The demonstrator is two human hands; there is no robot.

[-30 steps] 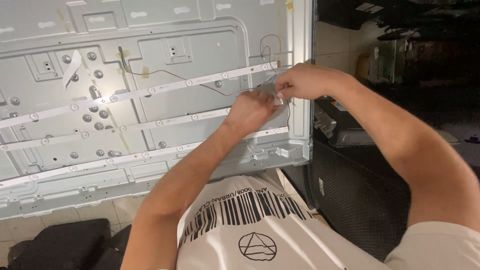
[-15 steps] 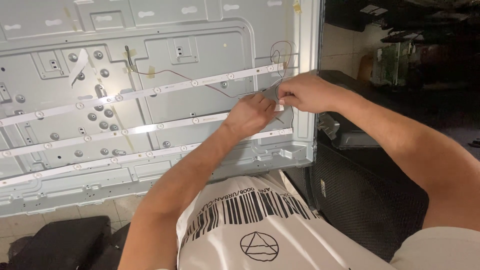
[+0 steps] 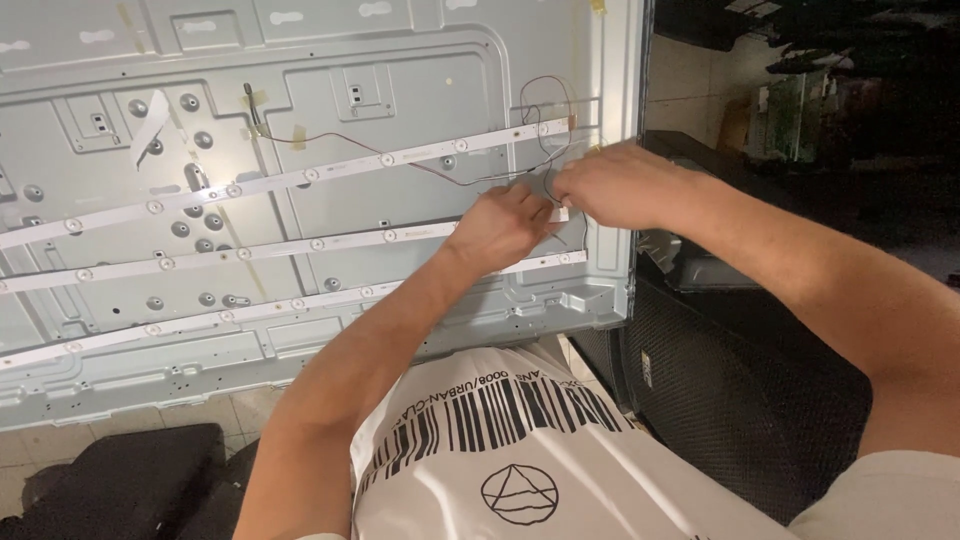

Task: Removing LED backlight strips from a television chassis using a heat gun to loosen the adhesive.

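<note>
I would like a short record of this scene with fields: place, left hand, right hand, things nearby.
place: metal back panel of an opened flat screen, with three white light strips
left hand: on the right end of the middle strip, fingers by a small white piece
right hand: pinches at the same spot; what it grips is hidden
things nearby: thin wires, tape bits, black speaker

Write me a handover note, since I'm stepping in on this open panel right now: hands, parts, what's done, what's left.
Left hand rests at the right end of the middle light strip, fingers pinched there.
Right hand pinches a small white piece beside it; what it is cannot be told.
Thin wires run along the upper strip.
Done: three strips lie on the metal back panel.
Left: the connection at the middle strip's end, it seems.
</note>
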